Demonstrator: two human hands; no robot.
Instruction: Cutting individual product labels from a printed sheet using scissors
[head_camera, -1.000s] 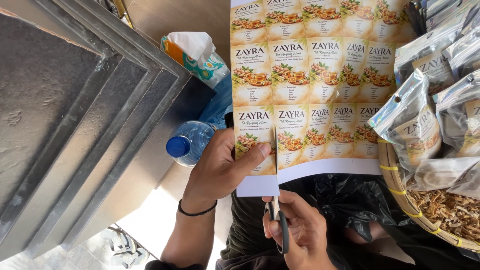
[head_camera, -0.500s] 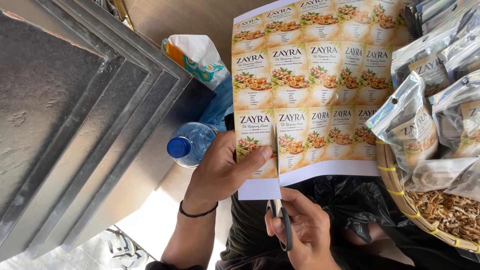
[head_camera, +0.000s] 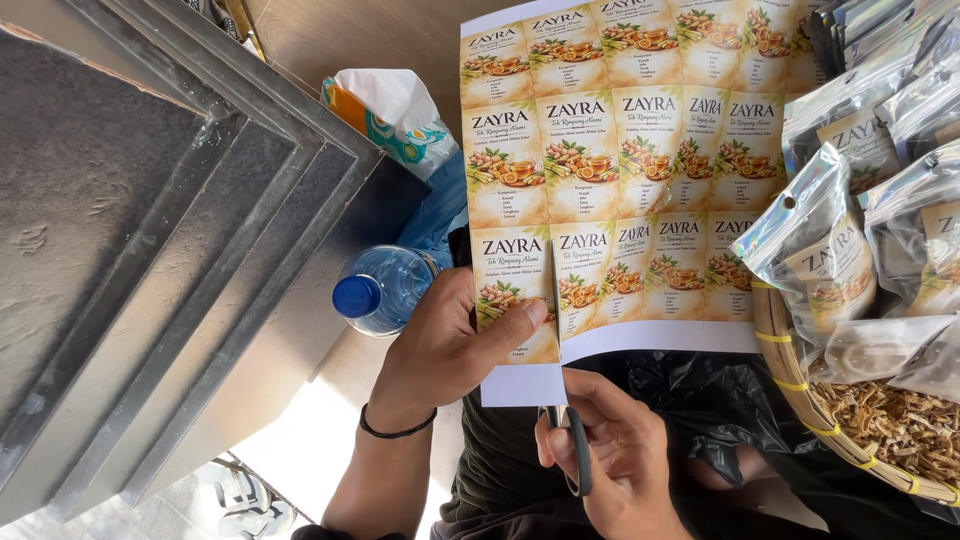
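Your left hand (head_camera: 450, 345) sits at lower centre of the frame, thumb extended rightward in a pinch. Your right hand (head_camera: 610, 455) lies below it, fingers curled closed.

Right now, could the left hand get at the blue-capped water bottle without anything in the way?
Probably yes. The water bottle stands just beside the left hand, with open space between them. But that hand is pinching the sheet of labels while the right hand works the scissors, so it would have to let go first.
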